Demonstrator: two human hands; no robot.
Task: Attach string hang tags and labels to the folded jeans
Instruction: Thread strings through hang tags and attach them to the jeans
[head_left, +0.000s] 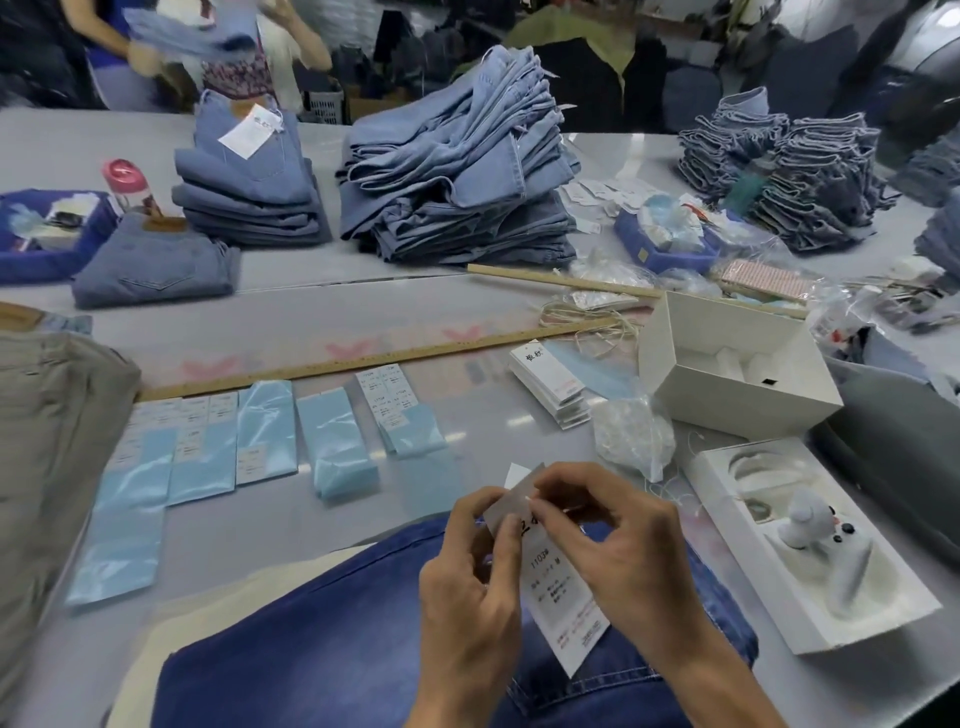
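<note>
Both hands hold a white paper hang tag (563, 603) above dark blue folded jeans (322, 639) at the near edge of the table. My left hand (467, 582) pinches the tag's upper left edge. My right hand (618, 540) pinches its top, fingers curled; a thin string there is hard to make out. A stack of more white hang tags (550, 379) lies further back, beside loose beige strings (587, 322). Light blue label sheets (260, 436) lie in a row to the left.
Piles of light blue folded jeans (457, 171) fill the far side. Khaki trousers (47, 426) lie at the left edge. An open white box (727, 364), a white tray (810, 545) with a small figure, a plastic bag (631, 436) and wooden rulers (374, 358) are around. People stand behind.
</note>
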